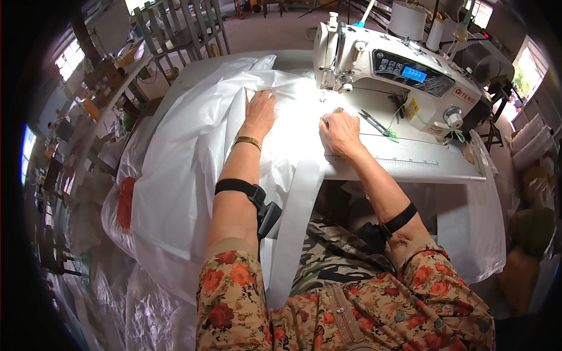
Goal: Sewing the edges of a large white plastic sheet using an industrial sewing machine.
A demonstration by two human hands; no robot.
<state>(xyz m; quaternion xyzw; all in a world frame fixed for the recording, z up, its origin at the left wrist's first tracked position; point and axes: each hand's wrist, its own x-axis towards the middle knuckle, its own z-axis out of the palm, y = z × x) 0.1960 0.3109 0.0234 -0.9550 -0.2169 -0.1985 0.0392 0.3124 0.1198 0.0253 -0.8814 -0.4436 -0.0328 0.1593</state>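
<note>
A large white sheet of thin, plastic-like material (pixel 181 158) lies bunched over the left of the sewing table. My left hand (pixel 259 112) rests on it, fingers stretched forward beside a raised fold. Close in front of the needle of a white sewing machine (pixel 345 52), my right hand (pixel 341 131) is closed, with its fingertips pinched at the sheet's edge. Bright lamp glare washes out the material there. A flat white strip (pixel 298 216) hangs from the table edge between my arms toward my lap.
Dark thread snips (pixel 374 123) and green thread (pixel 392 136) lie right of my right hand. A ruler scale (pixel 386 161) runs along the table front. Thread cones (pixel 407 20) stand behind the machine. A grey slatted rack (pixel 178 29) is at the far left, and a clear plastic bag (pixel 471 228) hangs at right.
</note>
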